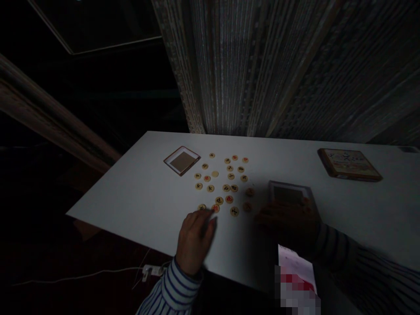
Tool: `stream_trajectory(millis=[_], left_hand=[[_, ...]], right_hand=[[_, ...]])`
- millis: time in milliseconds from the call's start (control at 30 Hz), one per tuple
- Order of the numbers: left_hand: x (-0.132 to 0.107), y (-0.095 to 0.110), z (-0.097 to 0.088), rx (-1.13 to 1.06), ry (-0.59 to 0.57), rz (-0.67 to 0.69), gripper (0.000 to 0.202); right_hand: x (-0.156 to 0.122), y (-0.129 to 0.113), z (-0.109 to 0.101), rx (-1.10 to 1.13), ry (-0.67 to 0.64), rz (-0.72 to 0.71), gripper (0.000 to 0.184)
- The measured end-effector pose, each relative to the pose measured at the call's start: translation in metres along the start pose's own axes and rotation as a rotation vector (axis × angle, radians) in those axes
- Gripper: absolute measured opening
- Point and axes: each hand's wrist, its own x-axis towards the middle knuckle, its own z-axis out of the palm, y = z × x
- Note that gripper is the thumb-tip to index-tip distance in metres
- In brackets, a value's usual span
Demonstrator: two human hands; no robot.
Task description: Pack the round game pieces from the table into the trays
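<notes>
Hands: left hand (194,238) lies knuckles-up on the white table (138,197), fingers loosely curled and reaching forward; it grips nothing visible, its fingertips at the nearest discs. Right hand (288,221) sits in deep shadow, laid flat and spread against the near edge of the small tray (290,192); whether it pinches anything cannot be told.
Discs: round game pieces (226,183), pale with red or black marks, are scattered loose just ahead of both hands, between them and the far tray; one red-marked disc (215,208) touches the left fingertips.
Far tray: a square box half (182,160) lies beyond the left hand, past the scatter.
Flat box: a printed box (349,164) lies well off to the right of the right hand.
Risk, sweep: a curled hand pushing forward may knock neighbouring pieces apart, since they lie close together.
Risk, edge: pieces nearest the hands lie near the table's front edge; a backward drag could roll one off.
Risk, light: dimness makes red and black marks easy to confuse.
</notes>
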Motion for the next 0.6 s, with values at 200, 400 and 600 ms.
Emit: stream_trajectory(millis=[200, 400, 600], left_hand=[[0.012, 0.003, 0.002, -0.027, -0.039, 0.006, 0.023], [0.022, 0.005, 0.006, -0.076, -0.039, -0.015, 0.020], [0.025, 0.005, 0.004, -0.132, -0.012, -0.047, 0.020]], right_hand=[[0.048, -0.006, -0.010, 0.035, -0.005, 0.081, 0.024], [0.088, -0.013, -0.011, -0.011, -0.045, 0.161, 0.029], [0.096, -0.013, -0.009, -0.053, -0.089, 0.151, 0.026]])
